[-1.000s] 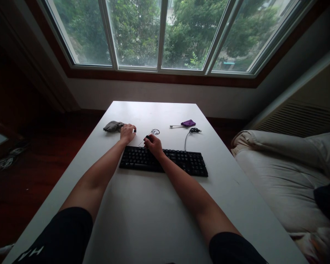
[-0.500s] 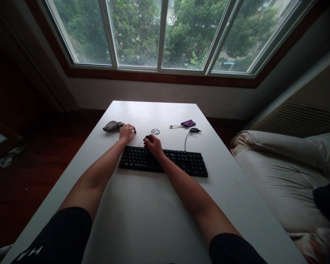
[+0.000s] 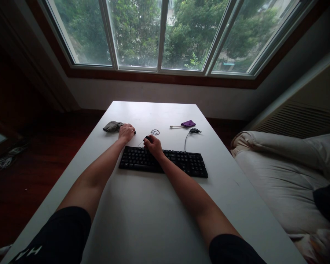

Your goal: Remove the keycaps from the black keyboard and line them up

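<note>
So, pinching a small black squarish piece (image 3: 147, 138) in right hand (image 3: 154, 143) near the far edge of a long black keyboard (image 3: 139, 159), with left hand (image 3: 126, 133) beside crumpled grey cloth (image 3: 111, 126); can't tell whether clamped on another black piece (image 3: 134, 132)

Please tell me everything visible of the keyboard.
The keyboard is black, plastic-looking and long, with a number pad at its right end. It lies flat on the white table, crosswise. A thin cable leaves its far edge. The right hand and forearm cover part of its middle; whether they touch it is unclear.
</note>
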Demonstrator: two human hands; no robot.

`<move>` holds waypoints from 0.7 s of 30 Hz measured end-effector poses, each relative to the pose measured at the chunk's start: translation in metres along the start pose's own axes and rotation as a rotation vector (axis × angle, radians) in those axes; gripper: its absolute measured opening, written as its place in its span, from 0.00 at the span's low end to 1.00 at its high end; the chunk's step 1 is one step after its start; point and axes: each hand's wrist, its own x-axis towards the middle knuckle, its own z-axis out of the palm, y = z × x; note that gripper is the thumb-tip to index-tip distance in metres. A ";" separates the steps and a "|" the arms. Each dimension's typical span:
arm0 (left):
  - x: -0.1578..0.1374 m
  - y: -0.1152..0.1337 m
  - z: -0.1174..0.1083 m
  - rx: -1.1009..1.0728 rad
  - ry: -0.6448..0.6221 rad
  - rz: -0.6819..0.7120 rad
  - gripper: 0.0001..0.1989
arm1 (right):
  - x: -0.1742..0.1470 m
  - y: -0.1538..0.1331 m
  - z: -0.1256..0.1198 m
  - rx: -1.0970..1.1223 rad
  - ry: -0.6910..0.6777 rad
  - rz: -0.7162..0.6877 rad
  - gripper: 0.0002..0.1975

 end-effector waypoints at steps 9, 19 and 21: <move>-0.004 0.002 0.000 -0.002 -0.012 -0.007 0.13 | -0.001 -0.001 0.000 0.030 -0.004 -0.012 0.13; -0.002 0.004 -0.006 -0.038 -0.035 -0.046 0.12 | 0.000 -0.002 0.001 -0.001 0.007 0.008 0.14; -0.003 0.005 -0.006 -0.053 -0.027 -0.050 0.12 | 0.000 -0.001 0.001 0.007 0.008 0.014 0.14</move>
